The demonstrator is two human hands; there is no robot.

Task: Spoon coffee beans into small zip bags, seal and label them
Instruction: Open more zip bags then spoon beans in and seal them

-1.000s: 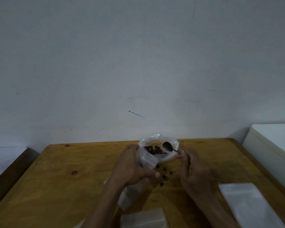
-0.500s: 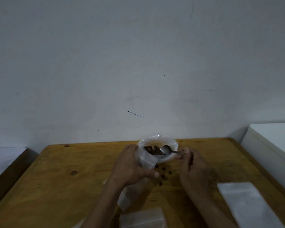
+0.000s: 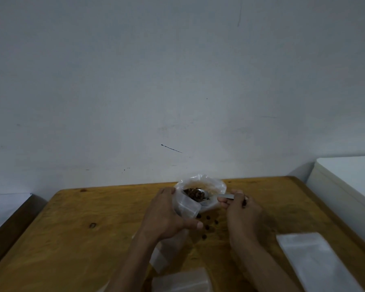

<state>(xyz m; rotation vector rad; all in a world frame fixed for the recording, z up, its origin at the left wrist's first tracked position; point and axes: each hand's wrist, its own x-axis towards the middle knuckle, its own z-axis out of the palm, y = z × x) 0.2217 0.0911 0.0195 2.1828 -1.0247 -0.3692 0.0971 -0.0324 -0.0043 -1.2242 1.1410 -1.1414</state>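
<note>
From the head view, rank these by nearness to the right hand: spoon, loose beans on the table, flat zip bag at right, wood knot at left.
From the right hand:
1. Spoon, pinched in its fingers.
2. Loose beans, on the table just to its left.
3. Flat zip bag, lying toward the near right edge.
4. Wood knot, far left, beyond the left hand.

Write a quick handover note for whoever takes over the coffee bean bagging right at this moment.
Left hand grips a small zip bag beside the open bag of beans.
Right hand pinches the spoon, its bowl down among the coffee beans.
Loose beans lie spilled on the wooden table.
Empty zip bags: one at right, one at the near edge.
Done: no sealed or labelled bag shows.
Left: fill, seal, label, gather the spilled beans.
</note>
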